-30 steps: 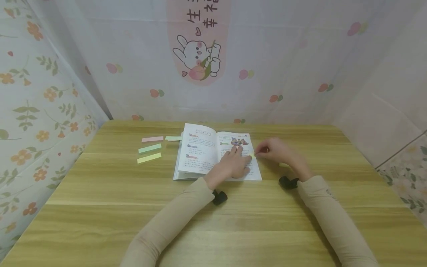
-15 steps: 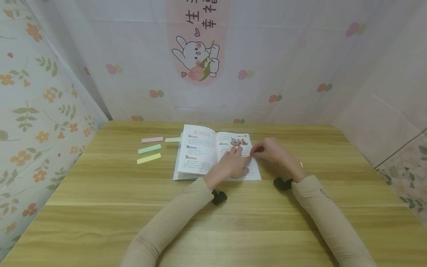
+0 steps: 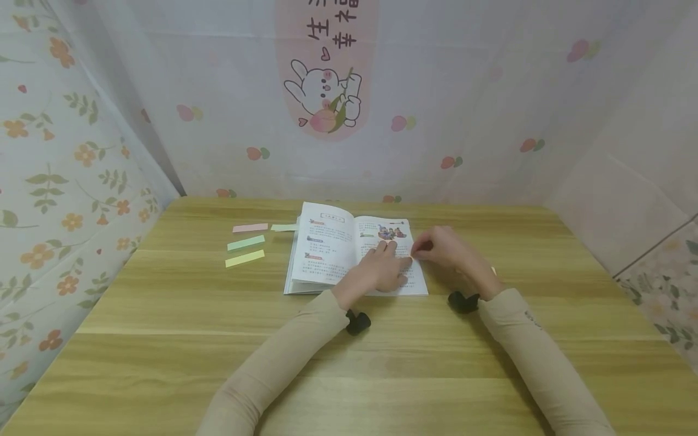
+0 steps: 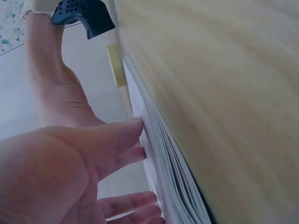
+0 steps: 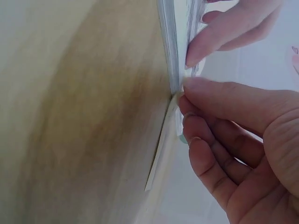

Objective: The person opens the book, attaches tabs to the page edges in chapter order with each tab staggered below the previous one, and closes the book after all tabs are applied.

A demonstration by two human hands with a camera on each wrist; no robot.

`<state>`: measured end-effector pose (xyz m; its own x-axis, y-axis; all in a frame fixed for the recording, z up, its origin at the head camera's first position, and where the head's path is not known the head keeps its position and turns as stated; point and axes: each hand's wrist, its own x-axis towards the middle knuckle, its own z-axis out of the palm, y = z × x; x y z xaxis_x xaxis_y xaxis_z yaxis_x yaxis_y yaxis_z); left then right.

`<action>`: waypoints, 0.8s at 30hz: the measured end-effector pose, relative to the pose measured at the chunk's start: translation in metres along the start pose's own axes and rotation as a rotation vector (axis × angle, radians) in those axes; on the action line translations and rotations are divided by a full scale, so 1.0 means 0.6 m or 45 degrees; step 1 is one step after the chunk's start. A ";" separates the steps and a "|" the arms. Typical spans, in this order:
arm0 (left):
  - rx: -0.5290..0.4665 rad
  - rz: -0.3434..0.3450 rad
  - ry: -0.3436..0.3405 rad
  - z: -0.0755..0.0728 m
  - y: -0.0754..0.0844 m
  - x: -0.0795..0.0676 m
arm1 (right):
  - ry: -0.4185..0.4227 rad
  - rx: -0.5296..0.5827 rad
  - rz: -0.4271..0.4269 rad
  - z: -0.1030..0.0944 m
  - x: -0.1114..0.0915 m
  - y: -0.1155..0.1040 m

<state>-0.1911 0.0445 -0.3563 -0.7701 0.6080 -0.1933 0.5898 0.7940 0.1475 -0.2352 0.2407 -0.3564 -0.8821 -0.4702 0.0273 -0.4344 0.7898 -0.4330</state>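
An open book (image 3: 327, 248) with printed text and a small colour picture lies on the wooden table. My left hand (image 3: 384, 269) rests on its right page with fingers spread and fairly straight. At that page's outer edge, my right hand (image 3: 444, 247) brings thumb and forefinger together in a pinch beside the left fingertips. The yellow sticky tab seen there earlier is now covered by the fingers. In the right wrist view, the pinching fingertips (image 5: 196, 86) meet the book's edge, and the other fingers are curled. A pale strip (image 5: 161, 144) lies on the table just beyond them.
Pink (image 3: 250, 227), green (image 3: 246, 243) and yellow (image 3: 245, 258) sticky strips lie left of the book. A pale green tab (image 3: 285, 227) sticks out from its left side. A yellow block (image 4: 116, 65) sits near the right wrist. A patterned curtain (image 3: 436, 91) hangs behind the table.
The right hand has moved slightly left onto the page edge, covering the yellow tab, and its fingertips have closed in beside the left hand. The left hand stays on the page.
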 end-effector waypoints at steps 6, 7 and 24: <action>0.009 0.018 0.003 -0.001 -0.001 -0.001 | 0.025 -0.018 -0.043 0.002 0.000 0.000; 0.010 0.020 0.004 -0.001 -0.001 -0.002 | 0.025 -0.021 -0.050 0.002 0.000 0.001; -0.042 0.045 0.141 0.009 -0.012 -0.006 | 0.129 0.004 -0.133 -0.006 -0.005 -0.012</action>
<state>-0.1913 0.0367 -0.3621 -0.7722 0.6305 -0.0791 0.6102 0.7705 0.1844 -0.2304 0.2380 -0.3500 -0.8460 -0.5076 0.1634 -0.5246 0.7371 -0.4260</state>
